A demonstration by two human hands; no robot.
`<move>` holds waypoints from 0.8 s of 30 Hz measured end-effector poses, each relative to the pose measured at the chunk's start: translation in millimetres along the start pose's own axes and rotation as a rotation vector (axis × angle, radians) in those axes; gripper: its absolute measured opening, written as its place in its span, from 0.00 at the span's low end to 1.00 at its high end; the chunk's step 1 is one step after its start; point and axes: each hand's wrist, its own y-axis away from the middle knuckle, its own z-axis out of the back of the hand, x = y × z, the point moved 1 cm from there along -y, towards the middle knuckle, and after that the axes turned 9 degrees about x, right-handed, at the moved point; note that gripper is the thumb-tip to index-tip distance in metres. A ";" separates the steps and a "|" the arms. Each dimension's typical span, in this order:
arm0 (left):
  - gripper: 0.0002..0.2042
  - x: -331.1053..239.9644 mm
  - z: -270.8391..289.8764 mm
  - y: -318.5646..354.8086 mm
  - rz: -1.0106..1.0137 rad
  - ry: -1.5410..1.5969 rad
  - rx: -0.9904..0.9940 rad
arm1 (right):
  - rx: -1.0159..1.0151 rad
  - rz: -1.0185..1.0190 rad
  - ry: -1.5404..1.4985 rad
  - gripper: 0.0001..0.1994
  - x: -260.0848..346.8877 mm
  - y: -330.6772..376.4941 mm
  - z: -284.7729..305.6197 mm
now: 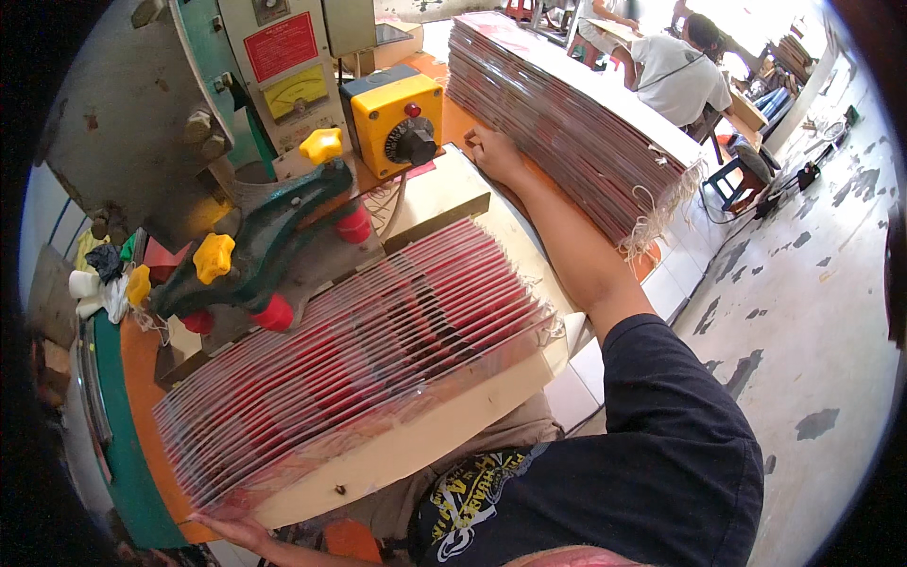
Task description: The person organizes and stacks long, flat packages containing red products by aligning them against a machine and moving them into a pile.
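Note:
In front of me a fanned stack of red and grey sheets in clear plastic (340, 345) lies in overlapping rows on a cream board (444, 418). My left hand (236, 531) is at the near left corner of the stack, its fingers stretched out along the edge. Off to the far right, my right hand (495, 156) rests between a yellow control box (392, 123) and a tall pile of similar sheets (567, 123). Its fingers are curled in, and what they may hold is hidden.
A machine with a dark green clamp arm (274, 236), yellow star knobs (215, 258) and red feet (273, 312) stands just beyond the stack. White strings (652, 213) hang from the pile's end. Another person in a white shirt (673, 77) sits farther off.

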 end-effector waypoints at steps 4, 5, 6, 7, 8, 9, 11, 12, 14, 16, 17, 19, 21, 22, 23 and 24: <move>0.42 4.7 4.6 -3.1 -0.007 0.058 -0.008 | 0.075 -0.039 0.064 0.12 -4.4 -2.1 2.2; 0.42 6.4 10.8 -5.1 -0.001 0.070 0.002 | 0.077 -0.037 0.057 0.12 -0.6 -1.8 1.6; 0.42 8.3 17.3 -6.0 0.008 0.061 0.007 | 0.079 -0.035 0.051 0.11 3.1 -1.4 1.4; 0.42 8.2 15.7 -5.9 0.021 0.051 0.021 | 0.078 -0.041 0.047 0.11 2.6 0.4 2.9; 0.42 8.1 14.0 -5.5 0.032 0.070 0.042 | 0.073 -0.037 0.052 0.11 1.4 0.7 3.6; 0.42 7.6 12.7 -4.8 0.043 0.089 0.062 | 0.067 -0.033 0.057 0.11 1.1 1.0 4.3; 0.42 6.9 10.1 -4.2 0.038 0.090 0.073 | 0.067 -0.040 0.069 0.11 2.6 2.0 5.4; 0.42 6.9 8.5 -3.9 0.023 0.075 0.065 | 0.070 -0.051 0.079 0.11 3.3 2.0 6.3; 0.43 4.5 5.2 -1.8 0.011 0.056 0.048 | 0.074 -0.064 0.075 0.11 5.3 2.5 6.2; 0.43 3.1 3.4 -0.3 0.017 0.054 0.034 | 0.072 -0.069 0.053 0.12 7.6 3.1 6.8; 0.43 3.4 4.8 -1.3 0.018 0.063 0.042 | 0.073 -0.064 0.049 0.12 8.7 3.8 7.5; 0.43 3.2 6.0 -3.0 0.019 0.083 0.057 | 0.074 -0.054 0.040 0.12 9.5 5.3 8.6; 0.43 3.6 6.0 -3.1 0.021 0.067 0.021 | 0.049 -0.060 0.016 0.12 9.9 4.9 8.0; 0.43 3.3 5.5 -2.5 0.023 0.059 0.003 | 0.037 -0.063 0.004 0.12 9.4 4.4 7.1; 0.42 2.7 4.8 -1.9 0.023 0.072 0.017 | 0.023 -0.088 0.041 0.13 8.8 4.1 6.1; 0.42 2.0 4.2 -1.4 0.022 0.085 0.031 | 0.008 -0.113 0.078 0.13 8.2 3.9 5.2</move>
